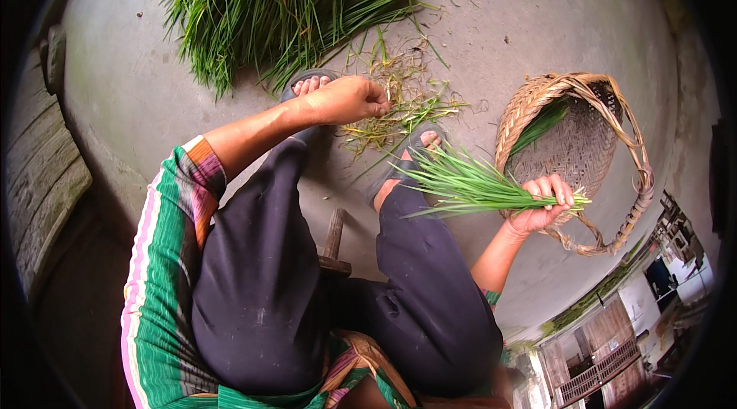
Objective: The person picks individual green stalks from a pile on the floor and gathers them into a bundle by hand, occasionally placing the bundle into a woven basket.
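My right hand (544, 202) grips a bunch of slender green leaves that look like garlic chives (466, 187). Their pale stem ends stick out past my fingers on the right, and the leaf tips fan out to the left over my knee. My left hand (357, 99) is above the floor between my feet, fingers curled and bent down; whether a scrap is pinched in them is hidden. Beneath and beside it lies a scatter of yellowed leaves and trimmings (411, 112). A large heap of the same long leaves (288, 12) rests on the floor beyond my left foot.
Just beyond my right hand, a woven basket (558, 144) with a tall looped handle holds some green leaves (541, 124). A wooden stool (334, 265) shows between my legs. Stone slabs (43, 179) edge the left side. The concrete floor (564, 23) carries stray bits.
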Tool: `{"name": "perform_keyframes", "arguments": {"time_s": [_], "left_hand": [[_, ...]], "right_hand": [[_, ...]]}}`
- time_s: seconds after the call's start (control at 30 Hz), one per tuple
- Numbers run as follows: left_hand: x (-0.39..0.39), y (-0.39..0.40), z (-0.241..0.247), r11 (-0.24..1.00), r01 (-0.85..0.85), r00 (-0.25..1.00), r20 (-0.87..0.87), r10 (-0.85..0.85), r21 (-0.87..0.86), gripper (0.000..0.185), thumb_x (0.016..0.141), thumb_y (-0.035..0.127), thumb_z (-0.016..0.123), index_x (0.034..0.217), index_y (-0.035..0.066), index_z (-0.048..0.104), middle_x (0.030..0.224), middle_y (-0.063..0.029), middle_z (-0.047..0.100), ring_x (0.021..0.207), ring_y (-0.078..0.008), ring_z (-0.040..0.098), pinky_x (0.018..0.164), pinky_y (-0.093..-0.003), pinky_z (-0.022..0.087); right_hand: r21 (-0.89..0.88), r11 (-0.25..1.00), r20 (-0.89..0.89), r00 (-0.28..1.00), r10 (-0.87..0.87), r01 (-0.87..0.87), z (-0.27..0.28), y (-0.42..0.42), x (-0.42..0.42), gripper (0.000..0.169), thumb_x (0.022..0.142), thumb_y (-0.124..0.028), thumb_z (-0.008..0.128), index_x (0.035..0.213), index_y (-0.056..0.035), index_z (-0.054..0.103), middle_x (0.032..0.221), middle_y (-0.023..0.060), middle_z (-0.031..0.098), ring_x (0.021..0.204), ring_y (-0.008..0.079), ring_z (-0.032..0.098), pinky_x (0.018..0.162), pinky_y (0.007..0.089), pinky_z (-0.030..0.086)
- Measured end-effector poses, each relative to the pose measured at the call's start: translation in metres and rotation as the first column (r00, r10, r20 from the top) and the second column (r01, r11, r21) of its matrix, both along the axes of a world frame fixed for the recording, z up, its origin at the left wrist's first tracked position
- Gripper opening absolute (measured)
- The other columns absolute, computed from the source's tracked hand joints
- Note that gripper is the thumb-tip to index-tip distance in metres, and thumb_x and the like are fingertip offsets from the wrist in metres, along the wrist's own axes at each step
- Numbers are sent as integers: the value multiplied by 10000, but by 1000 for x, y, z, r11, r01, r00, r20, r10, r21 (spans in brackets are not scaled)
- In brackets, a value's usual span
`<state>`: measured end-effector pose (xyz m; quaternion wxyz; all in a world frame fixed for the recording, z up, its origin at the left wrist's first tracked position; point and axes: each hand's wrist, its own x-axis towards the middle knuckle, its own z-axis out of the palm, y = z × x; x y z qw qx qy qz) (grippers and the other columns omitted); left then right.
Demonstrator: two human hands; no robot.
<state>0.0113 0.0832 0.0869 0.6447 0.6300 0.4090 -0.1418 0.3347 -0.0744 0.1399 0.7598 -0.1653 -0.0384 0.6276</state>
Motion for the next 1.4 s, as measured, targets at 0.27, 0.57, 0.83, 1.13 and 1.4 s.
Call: {"name": "perform_keyframes", "arguments": {"time_s": [0.27, 0.57, 0.83, 1.13, 1.4], "left_hand": [[17, -30, 37, 943, -28, 843, 498, 200, -331, 152, 875, 102, 547, 992, 55, 633, 782, -21, 644, 696, -39, 563, 653, -221, 467], [38, -52, 25, 934, 92, 912, 406, 60, -345, 170, 832, 70, 601, 991, 11, 621, 816, -46, 662, 695, -85, 618, 585, -216, 498], [40, -60, 22, 939, 5, 872, 461, 164, -344, 159, 814, 99, 638, 948, 14, 623, 799, -32, 660, 732, -83, 610, 699, -253, 493], [41, -63, 21, 944, -8, 890, 429, 157, -329, 112, 818, 106, 609, 881, 14, 620, 734, -28, 642, 694, -74, 600, 662, -251, 491], [42, -63, 19, 937, -50, 901, 390, 192, -347, 107, 817, 126, 570, 817, 20, 587, 676, 6, 592, 640, -62, 554, 628, -241, 472]], "right_hand": [[-18, 999, 48, 998, 49, -48, -3, 6, -6, 144, 781, -91, 685, 819, -189, 587, 785, -76, 498, 618, 57, 425, 621, 229, 317], [-114, 993, 12, 1000, 27, -25, -8, 12, -17, 144, 764, -116, 704, 815, -190, 591, 780, -82, 499, 603, 48, 416, 591, 220, 316], [-79, 995, 4, 998, 58, -58, -8, 14, -21, 152, 779, -74, 683, 809, -180, 578, 784, -71, 479, 640, 57, 423, 617, 213, 344], [-91, 994, 31, 997, 64, -61, -8, 15, -23, 160, 774, -76, 688, 808, -184, 576, 781, -75, 477, 628, 51, 417, 611, 206, 335], [-151, 988, 105, 994, 39, -23, -9, 16, -26, 158, 742, -149, 724, 801, -210, 592, 769, -94, 487, 596, 42, 387, 581, 216, 291]]}}
